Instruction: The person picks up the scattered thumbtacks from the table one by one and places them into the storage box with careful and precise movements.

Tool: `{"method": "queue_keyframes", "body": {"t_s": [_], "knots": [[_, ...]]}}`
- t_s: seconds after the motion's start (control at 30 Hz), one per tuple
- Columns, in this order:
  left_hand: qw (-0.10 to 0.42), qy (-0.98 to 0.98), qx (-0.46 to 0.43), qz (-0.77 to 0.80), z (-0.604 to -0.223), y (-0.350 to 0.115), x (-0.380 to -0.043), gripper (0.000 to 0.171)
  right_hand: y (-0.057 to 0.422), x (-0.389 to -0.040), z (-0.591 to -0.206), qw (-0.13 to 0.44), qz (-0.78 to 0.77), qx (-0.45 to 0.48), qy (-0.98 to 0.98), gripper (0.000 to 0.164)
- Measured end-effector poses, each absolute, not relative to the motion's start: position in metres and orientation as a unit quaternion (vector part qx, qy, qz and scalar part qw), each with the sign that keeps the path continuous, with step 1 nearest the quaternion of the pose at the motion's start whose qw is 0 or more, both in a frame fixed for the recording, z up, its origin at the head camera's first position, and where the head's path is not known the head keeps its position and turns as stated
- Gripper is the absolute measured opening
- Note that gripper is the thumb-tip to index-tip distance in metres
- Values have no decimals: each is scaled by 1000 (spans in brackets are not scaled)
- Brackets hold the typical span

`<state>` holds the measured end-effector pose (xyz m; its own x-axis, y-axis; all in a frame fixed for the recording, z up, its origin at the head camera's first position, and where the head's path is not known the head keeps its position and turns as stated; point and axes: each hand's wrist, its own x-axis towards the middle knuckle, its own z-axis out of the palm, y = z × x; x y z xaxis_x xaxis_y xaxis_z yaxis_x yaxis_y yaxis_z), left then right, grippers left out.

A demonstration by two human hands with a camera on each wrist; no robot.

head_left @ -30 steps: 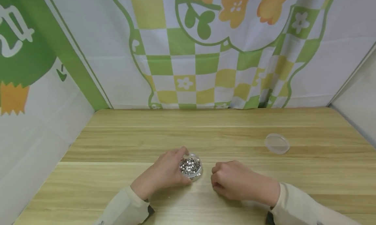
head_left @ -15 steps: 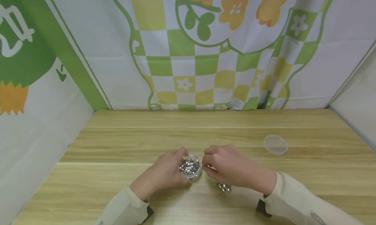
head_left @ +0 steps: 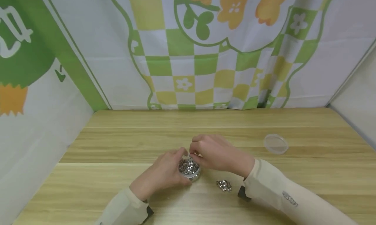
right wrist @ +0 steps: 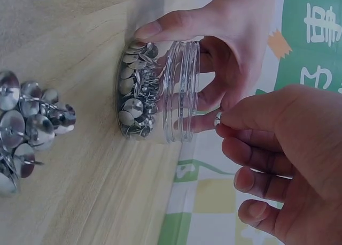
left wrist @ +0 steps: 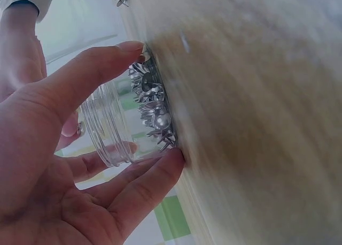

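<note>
My left hand [head_left: 161, 173] grips a small clear jar [right wrist: 181, 92] from the side, thumb and fingers round its wall. Silver thumbtacks [right wrist: 133, 103] fill the lower part of the open jar, which stands upright on the table. Just above the rim is my right hand [head_left: 218, 155]. Its thumb and forefinger pinch a single thumbtack [right wrist: 218, 118], seen in the right wrist view, while the other fingers curl loosely. A small pile of thumbtacks [head_left: 224, 186] lies on the wood right of the jar, below the right forearm.
A clear round lid [head_left: 275, 143] lies flat at the right, farther back on the wooden table [head_left: 132, 133]. Behind the table hangs a green and yellow checked cloth [head_left: 205, 67]. White panels stand at both sides.
My right hand has risen from the table and moved left to the jar's rim, uncovering the pile of thumbtacks. The left hand keeps its hold on the jar.
</note>
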<state>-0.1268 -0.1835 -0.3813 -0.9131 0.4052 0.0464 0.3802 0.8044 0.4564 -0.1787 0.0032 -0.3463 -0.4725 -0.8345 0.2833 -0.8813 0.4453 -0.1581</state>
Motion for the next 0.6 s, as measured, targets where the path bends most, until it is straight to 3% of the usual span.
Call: {"method": "queue_keyframes", "body": {"t_s": [0.6], "knots": [[34,952,193,234,-380,-182,-127,75,47,-158,-356,80,137,509,-846,6]]}}
